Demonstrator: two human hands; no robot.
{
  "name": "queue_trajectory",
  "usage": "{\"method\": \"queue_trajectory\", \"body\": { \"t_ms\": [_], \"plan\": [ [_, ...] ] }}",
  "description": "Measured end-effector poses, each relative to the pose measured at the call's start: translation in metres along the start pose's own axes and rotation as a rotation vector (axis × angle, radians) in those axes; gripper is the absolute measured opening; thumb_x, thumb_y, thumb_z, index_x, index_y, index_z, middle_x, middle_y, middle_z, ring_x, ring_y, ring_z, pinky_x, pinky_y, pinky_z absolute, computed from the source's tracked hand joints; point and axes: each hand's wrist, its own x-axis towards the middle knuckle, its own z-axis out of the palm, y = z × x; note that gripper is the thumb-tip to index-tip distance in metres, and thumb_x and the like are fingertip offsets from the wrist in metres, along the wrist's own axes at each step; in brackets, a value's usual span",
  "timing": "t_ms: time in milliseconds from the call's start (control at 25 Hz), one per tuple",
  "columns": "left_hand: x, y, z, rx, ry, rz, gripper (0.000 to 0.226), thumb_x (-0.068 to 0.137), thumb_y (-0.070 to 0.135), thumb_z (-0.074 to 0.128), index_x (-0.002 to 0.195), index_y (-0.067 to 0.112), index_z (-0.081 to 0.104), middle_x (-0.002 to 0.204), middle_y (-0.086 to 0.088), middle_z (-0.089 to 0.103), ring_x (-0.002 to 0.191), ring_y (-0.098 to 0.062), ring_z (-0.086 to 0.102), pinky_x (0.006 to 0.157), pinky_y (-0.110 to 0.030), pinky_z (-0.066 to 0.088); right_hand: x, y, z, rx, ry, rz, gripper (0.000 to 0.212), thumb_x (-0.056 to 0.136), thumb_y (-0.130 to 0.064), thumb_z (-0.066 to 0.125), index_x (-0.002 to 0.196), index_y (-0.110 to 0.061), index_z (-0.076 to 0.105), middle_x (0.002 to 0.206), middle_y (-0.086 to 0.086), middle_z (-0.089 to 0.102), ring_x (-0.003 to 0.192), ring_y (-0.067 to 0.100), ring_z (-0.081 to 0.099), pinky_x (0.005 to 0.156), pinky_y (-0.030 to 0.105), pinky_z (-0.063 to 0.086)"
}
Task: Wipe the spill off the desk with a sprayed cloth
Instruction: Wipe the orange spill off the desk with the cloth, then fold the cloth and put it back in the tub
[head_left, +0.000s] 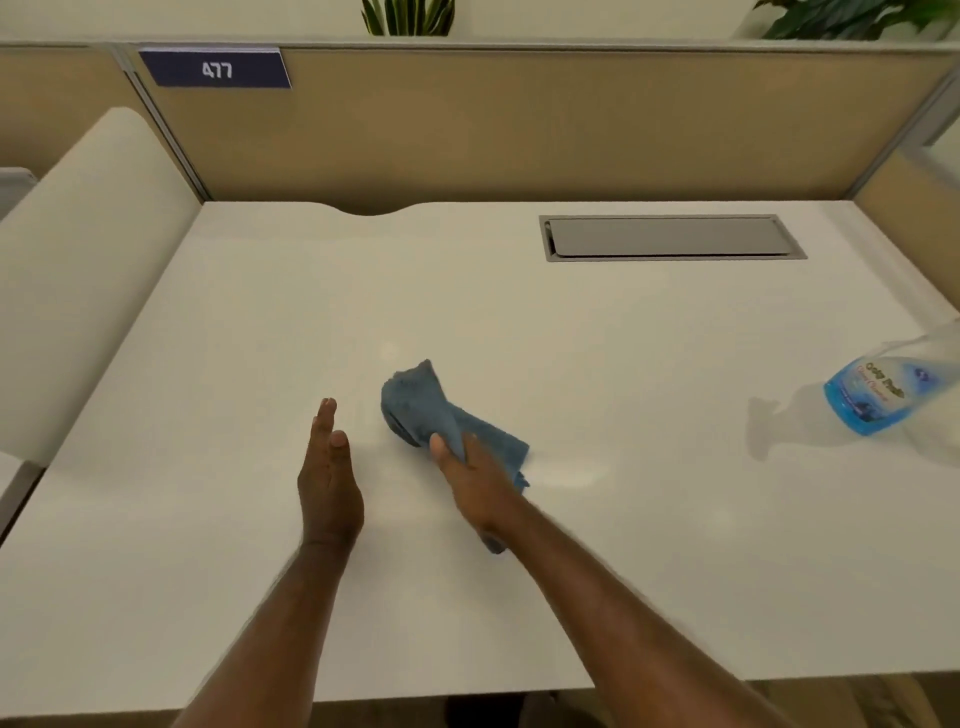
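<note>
A crumpled blue cloth (423, 402) lies on the white desk (649, 426) near the middle. My right hand (470, 480) is shut on the cloth's near end and presses it to the desk top. Just left of it my left hand (328, 480) rests edge-down on the desk, fingers straight and together, holding nothing. A faint pale smear shows on the surface left of the cloth. A spray bottle (878, 397) with blue liquid and a blue label sits at the right edge, blurred; its top is out of frame.
A grey metal cable hatch (670, 237) is set into the desk at the back right. Tan partition panels (493, 130) wall the back and sides, with a blue "477" sign (215, 69). A cream chair back (88, 249) stands to the left.
</note>
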Motion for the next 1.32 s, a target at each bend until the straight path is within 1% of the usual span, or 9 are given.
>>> {"method": "queue_trajectory", "body": {
  "t_ms": [120, 200, 320, 400, 560, 680, 880, 1120, 1320],
  "plan": [
    [0.002, 0.025, -0.005, -0.156, -0.04, -0.177, 0.054, 0.102, 0.048, 0.025, 0.15, 0.024, 0.028, 0.158, 0.003, 0.031, 0.143, -0.016, 0.031, 0.118, -0.033, 0.022, -0.003, -0.028, -0.041, 0.529, -0.067, -0.07, 0.044, 0.099, -0.049, 0.037, 0.125, -0.019, 0.058, 0.124, 0.006, 0.066, 0.113, 0.026, 0.063, 0.098, 0.042, 0.05],
    [0.005, 0.048, -0.004, -0.284, -0.264, -0.265, 0.053, 0.099, 0.052, 0.034, 0.146, 0.027, 0.036, 0.152, 0.004, 0.04, 0.139, -0.018, 0.039, 0.115, -0.039, 0.028, -0.013, -0.033, -0.068, 0.787, -0.084, -0.039, 0.043, 0.096, -0.05, 0.043, 0.116, -0.019, 0.066, 0.119, 0.007, 0.07, 0.109, 0.027, 0.067, 0.09, 0.045, 0.056],
    [0.006, 0.077, 0.009, -0.427, -0.659, -0.245, 0.048, 0.094, 0.052, 0.039, 0.13, 0.026, 0.057, 0.133, 0.001, 0.063, 0.122, -0.014, 0.058, 0.1, -0.033, 0.047, -0.022, -0.026, -0.091, 0.946, -0.106, -0.045, 0.042, 0.093, -0.049, 0.05, 0.11, -0.018, 0.073, 0.121, 0.011, 0.07, 0.109, 0.029, 0.067, 0.081, 0.044, 0.058],
    [0.002, 0.093, 0.023, -0.479, -0.735, -0.293, 0.044, 0.094, 0.042, 0.047, 0.128, 0.017, 0.06, 0.127, -0.01, 0.066, 0.115, -0.024, 0.062, 0.096, -0.042, 0.05, -0.027, -0.014, -0.106, 0.957, -0.08, -0.046, 0.043, 0.094, -0.046, 0.051, 0.119, -0.014, 0.067, 0.123, 0.013, 0.068, 0.111, 0.031, 0.065, 0.083, 0.045, 0.058],
    [-0.011, 0.109, 0.055, -0.462, -0.784, -0.346, 0.038, 0.092, 0.025, 0.058, 0.126, 0.007, 0.057, 0.12, -0.019, 0.067, 0.106, -0.036, 0.062, 0.09, -0.052, 0.048, -0.045, 0.013, -0.157, 0.617, 0.025, -0.008, 0.031, 0.095, -0.028, 0.053, 0.126, -0.021, 0.056, 0.119, 0.006, 0.069, 0.106, 0.026, 0.067, 0.087, 0.045, 0.055],
    [-0.025, 0.125, 0.081, -0.416, -0.829, -0.365, 0.035, 0.092, 0.021, 0.061, 0.124, 0.007, 0.056, 0.11, -0.012, 0.069, 0.092, -0.025, 0.067, 0.071, -0.038, 0.054, -0.061, 0.038, -0.199, 0.398, 0.043, 0.035, 0.029, 0.093, -0.016, 0.052, 0.119, -0.029, 0.052, 0.114, 0.002, 0.066, 0.099, 0.021, 0.066, 0.075, 0.039, 0.055],
    [-0.054, 0.155, 0.129, -0.351, -0.855, -0.476, 0.037, 0.086, 0.006, 0.066, 0.121, 0.004, 0.058, 0.103, -0.012, 0.071, 0.085, -0.024, 0.07, 0.066, -0.033, 0.058, -0.084, 0.077, -0.259, 0.521, -0.017, -0.065, 0.039, 0.09, -0.005, 0.056, 0.114, -0.036, 0.061, 0.113, 0.001, 0.072, 0.099, 0.023, 0.07, 0.073, 0.042, 0.057],
    [-0.096, 0.183, 0.176, -0.332, -0.741, -0.201, 0.028, 0.09, -0.009, 0.054, 0.112, 0.003, 0.065, 0.108, -0.024, 0.068, 0.094, -0.036, 0.062, 0.08, -0.049, 0.05, -0.111, 0.113, -0.31, 0.686, -0.095, -0.209, 0.03, 0.082, -0.015, 0.066, 0.11, -0.025, 0.071, 0.108, 0.004, 0.074, 0.098, 0.021, 0.069, 0.073, 0.032, 0.057],
    [-0.117, 0.194, 0.202, -0.359, -0.693, -0.155, 0.042, 0.077, -0.02, 0.033, 0.069, 0.004, 0.067, 0.107, -0.016, 0.064, 0.097, -0.034, 0.056, 0.075, -0.04, 0.046, -0.116, 0.13, -0.337, 0.827, -0.051, -0.18, 0.043, 0.083, 0.005, 0.034, 0.078, -0.002, 0.075, 0.131, 0.02, 0.06, 0.123, 0.036, 0.053, 0.093, 0.042, 0.052]
  ]
}}
